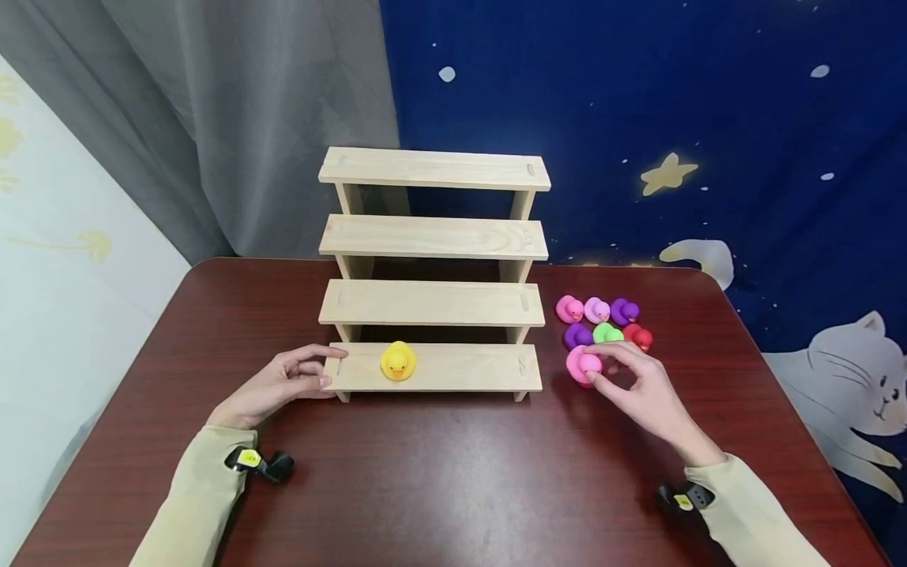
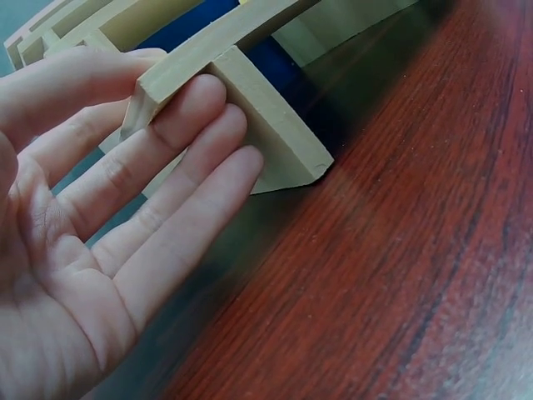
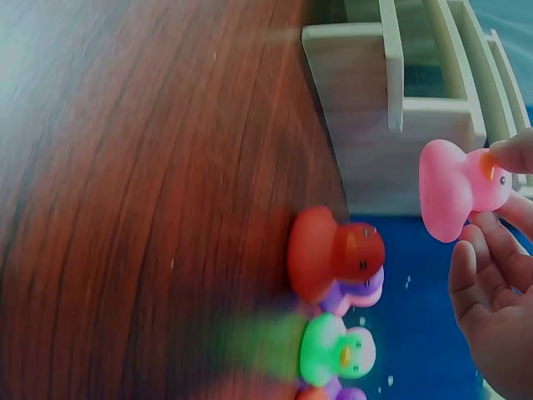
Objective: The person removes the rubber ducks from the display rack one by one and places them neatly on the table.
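My right hand (image 1: 641, 390) pinches a pink rubber duck (image 1: 583, 365) between thumb and fingertips. In the right wrist view that pink duck (image 3: 454, 190) appears tilted and raised off the tabletop. At the left end of a four-step wooden shelf stand (image 1: 432, 303), my left hand (image 1: 286, 374) grips the lowest board; the left wrist view has fingers (image 2: 208, 100) under the board's edge, beside its leg. A yellow rubber duck (image 1: 398, 362) sits left of centre on this lowest step, facing forward.
Right of the stand, several small ducks stand in two rows: pink (image 1: 569, 309), light pink (image 1: 597, 309) and purple (image 1: 624, 312) behind; purple (image 1: 577, 337), green (image 1: 607, 333) and red (image 1: 638, 338) in front. A dark red wooden table (image 1: 453, 472) bears everything, with curtains (image 1: 602, 102) behind.
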The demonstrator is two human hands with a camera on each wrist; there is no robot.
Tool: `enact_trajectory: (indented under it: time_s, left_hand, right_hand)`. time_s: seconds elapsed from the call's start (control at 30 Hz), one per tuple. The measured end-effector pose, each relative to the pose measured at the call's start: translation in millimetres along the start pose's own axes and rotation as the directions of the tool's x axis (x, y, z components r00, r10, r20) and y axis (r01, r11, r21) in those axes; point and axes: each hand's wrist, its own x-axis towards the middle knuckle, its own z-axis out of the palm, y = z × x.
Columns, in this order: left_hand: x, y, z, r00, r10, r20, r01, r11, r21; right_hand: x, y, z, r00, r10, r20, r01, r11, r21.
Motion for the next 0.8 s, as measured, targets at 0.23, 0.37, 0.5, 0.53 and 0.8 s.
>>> enact_trajectory:
  time_s: [0.23,0.37,0.5,0.53,0.8]
  left_hand:
    - [0.0,0.1,0.7,1.0,0.0,-0.006,0.0,1.0,-0.007]
    - [0.1,0.9,0.8,1.0,-0.003,-0.012,0.003,1.0,-0.002]
    - [0.1,0.6,0.9,1.0,-0.009,-0.017,0.009,1.0,0.0]
    - [0.1,0.3,0.9,1.0,-0.01,-0.018,0.01,1.0,-0.001]
    - [-1.0,-1.1,0.9,0.999,-0.027,-0.032,0.027,1.0,-0.004]
  right_hand:
    - [-6.5,11.9,-13.2,0.997,0.053,-0.06,-0.055,0.998,-0.04]
    - [-8.6,17.8,-19.9,0.993,0.074,-0.094,-0.08,0.995,-0.056]
    - [-10.9,23.0,-24.4,0.99,0.087,-0.113,-0.093,0.994,-0.055]
    - [-11.3,24.1,-25.2,0.989,0.089,-0.117,-0.096,0.994,-0.056]
    - [-15.6,36.2,-24.7,0.984,0.127,-0.123,-0.136,0.988,-0.074]
